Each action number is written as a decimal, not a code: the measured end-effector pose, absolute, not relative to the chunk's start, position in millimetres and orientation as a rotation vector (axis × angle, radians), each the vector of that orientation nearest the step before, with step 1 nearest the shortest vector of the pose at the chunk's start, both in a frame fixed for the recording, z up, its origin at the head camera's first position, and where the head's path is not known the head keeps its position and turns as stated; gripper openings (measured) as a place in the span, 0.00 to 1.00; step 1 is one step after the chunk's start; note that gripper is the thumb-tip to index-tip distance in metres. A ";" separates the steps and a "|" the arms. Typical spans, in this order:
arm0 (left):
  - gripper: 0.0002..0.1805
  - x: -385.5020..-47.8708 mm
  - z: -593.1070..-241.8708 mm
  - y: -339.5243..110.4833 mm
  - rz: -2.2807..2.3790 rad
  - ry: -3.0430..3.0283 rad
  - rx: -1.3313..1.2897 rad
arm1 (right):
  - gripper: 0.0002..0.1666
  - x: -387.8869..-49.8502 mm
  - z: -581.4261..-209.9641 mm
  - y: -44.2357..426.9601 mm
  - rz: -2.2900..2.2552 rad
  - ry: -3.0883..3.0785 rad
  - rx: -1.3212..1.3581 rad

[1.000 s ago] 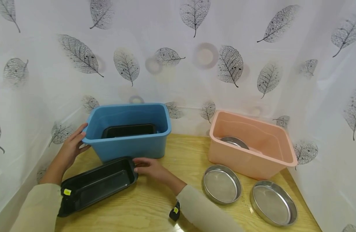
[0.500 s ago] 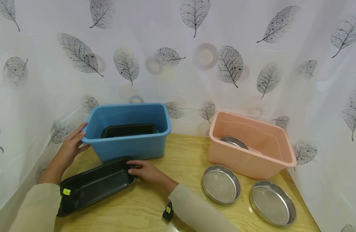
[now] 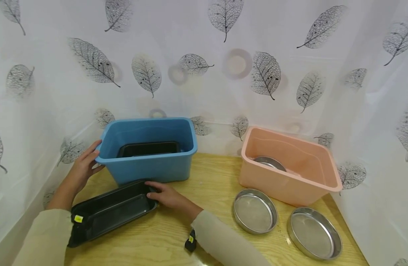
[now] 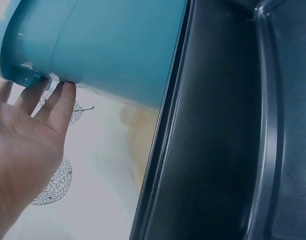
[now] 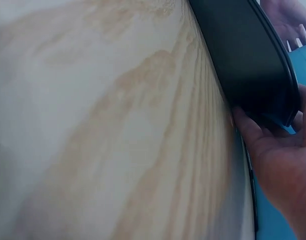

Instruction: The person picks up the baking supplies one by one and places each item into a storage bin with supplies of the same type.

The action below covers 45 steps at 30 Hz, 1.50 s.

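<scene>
In the head view a long black loaf pan [image 3: 114, 207] lies slanted on the table in front of the blue tub [image 3: 150, 168]. My right hand [image 3: 169, 195] grips its right end; the right wrist view shows fingers low against the outside of the pan [image 5: 248, 55]. My left hand [image 3: 79, 171] touches the tub's left end. In the left wrist view, that hand's [image 4: 28, 130] fingers are extended, with their tips at the underside of the tub's rim [image 4: 8, 35]. Inside the tub is another black pan [image 3: 149, 149], partly hidden by the front wall.
A pink tub [image 3: 274, 181] stands at the right with a round metal pan [image 3: 269, 162] in it. Two more round metal pans [image 3: 255, 211] [image 3: 314, 233] lie before it on the wooden table [image 3: 217, 173]. A leaf-patterned white sheet [image 3: 204, 92] hangs behind.
My right hand has shifted slightly left onto the loaf pan's end, its thumb and fingers now farther over the rim. The left hand and the tubs stay in place.
</scene>
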<state>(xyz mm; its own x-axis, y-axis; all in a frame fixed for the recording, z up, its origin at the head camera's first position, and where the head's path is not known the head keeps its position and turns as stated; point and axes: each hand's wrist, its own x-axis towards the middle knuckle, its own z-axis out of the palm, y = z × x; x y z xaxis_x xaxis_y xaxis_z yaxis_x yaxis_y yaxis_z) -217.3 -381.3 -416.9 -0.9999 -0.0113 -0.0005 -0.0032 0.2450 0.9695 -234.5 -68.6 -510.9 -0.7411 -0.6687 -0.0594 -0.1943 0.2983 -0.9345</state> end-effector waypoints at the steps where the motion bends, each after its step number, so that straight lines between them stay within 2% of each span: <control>1: 0.36 -217.5 -417.0 -381.4 -1.918 -2.483 0.015 | 0.29 -234.8 -511.9 -69.1 -1.439 2.133 -0.768; 23: 0.36 -220.5 -418.9 -382.4 -1.933 -2.475 0.023 | 0.32 -230.9 -513.8 -68.4 -1.601 2.002 -0.586; 45: 0.36 -219.8 -418.8 -382.6 -2.006 -2.430 -0.001 | 0.34 -234.5 -518.2 -30.6 -1.740 1.888 -0.472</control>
